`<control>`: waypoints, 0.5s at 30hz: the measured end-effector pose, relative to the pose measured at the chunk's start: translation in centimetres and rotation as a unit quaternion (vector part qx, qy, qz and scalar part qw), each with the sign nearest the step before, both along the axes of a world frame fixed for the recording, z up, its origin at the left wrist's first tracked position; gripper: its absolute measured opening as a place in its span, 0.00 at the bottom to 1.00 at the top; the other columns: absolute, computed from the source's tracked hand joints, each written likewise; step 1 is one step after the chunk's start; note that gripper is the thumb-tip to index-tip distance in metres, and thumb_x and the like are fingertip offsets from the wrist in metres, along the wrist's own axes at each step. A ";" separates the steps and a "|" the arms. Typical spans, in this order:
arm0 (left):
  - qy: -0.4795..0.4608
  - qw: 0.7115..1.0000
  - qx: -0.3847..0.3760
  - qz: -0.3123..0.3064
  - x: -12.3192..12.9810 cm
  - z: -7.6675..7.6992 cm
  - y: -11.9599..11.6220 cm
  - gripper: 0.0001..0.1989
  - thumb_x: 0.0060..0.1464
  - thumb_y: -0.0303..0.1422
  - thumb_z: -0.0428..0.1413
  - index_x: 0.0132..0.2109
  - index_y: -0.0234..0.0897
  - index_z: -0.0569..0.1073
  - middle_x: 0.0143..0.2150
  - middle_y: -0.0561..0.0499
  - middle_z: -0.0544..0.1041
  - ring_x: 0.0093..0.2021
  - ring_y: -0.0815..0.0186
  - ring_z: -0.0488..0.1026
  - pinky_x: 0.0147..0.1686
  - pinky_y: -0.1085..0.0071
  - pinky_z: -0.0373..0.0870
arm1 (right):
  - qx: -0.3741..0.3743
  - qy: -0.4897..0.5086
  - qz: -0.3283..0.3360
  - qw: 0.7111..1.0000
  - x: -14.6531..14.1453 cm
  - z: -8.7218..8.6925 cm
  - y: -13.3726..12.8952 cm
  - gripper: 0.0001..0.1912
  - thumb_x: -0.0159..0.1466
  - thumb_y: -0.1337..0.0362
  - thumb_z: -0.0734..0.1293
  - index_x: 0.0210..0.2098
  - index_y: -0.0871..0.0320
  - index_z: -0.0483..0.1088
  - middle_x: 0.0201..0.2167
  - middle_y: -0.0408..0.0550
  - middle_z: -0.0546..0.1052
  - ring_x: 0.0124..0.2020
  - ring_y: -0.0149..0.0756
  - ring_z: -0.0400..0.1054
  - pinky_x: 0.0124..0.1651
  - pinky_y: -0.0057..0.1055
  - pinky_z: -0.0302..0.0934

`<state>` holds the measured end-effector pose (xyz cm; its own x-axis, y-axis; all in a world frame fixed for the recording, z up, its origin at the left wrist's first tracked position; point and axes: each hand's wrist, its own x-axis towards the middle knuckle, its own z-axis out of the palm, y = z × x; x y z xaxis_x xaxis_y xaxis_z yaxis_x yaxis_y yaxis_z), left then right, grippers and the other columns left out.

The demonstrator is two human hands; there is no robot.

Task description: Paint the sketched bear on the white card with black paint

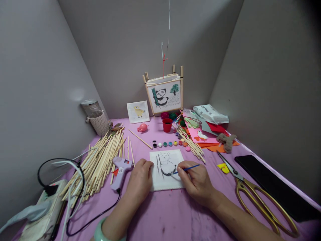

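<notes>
A thin blue paintbrush (192, 167) is pinched in my right hand (197, 182), its tip on the black curved strokes of a panda drawing. That drawing is on a white square sheet (167, 183) lying flat on the table. My left hand (140, 177) has its fingers curled, the thumb side gripping the sheet's left edge. Just behind the sheet runs a strip of small paint pots (165, 144), the leftmost one black and uncapped. A red cup (167, 125) with dark liquid stands farther back.
A lilac glue gun (121, 172) and a pile of wooden sticks (100, 164) lie at left, beside a power strip (46, 214) with cables. Gold-handled scissors (253, 194) and a black phone-like slab (273, 184) are at right. A stick-framed panda lantern (164, 95) hangs behind.
</notes>
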<state>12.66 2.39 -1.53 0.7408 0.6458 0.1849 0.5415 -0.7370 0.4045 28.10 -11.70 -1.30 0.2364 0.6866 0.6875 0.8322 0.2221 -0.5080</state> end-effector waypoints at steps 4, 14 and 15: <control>-0.004 1.000 0.000 -0.003 -0.1 0.0 0.0 0.12 0.58 0.23 0.47 0.42 0.36 0.74 0.40 0.47 0.72 0.43 0.64 0.70 0.45 0.69 0.65 | -0.005 0.015 0.021 1.000 -0.2 -0.1 0.1 0.08 0.64 0.70 0.59 0.30 0.58 0.66 0.23 0.45 0.72 0.25 0.31 0.66 0.30 0.28 0.57; 0.000 1.000 0.003 -0.005 -0.2 -0.1 0.0 0.13 0.58 0.23 0.47 0.43 0.37 0.74 0.40 0.48 0.72 0.43 0.64 0.70 0.45 0.69 0.65 | 0.008 0.006 -0.014 1.000 0.0 0.0 -0.1 0.08 0.64 0.69 0.59 0.29 0.58 0.66 0.23 0.45 0.71 0.25 0.32 0.65 0.30 0.29 0.58; -0.002 1.000 0.004 -0.005 -0.2 -0.1 0.0 0.13 0.58 0.23 0.47 0.43 0.37 0.74 0.40 0.48 0.72 0.43 0.64 0.70 0.45 0.69 0.65 | 0.008 0.012 -0.012 1.000 -0.1 0.0 0.0 0.08 0.64 0.69 0.59 0.29 0.57 0.66 0.23 0.45 0.72 0.25 0.32 0.66 0.30 0.29 0.58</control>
<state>12.51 2.37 -1.64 0.7465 0.6370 0.1920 0.5328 -0.7453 0.4008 28.05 -11.75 -1.30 0.2691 0.6702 0.6917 0.8252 0.2099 -0.5243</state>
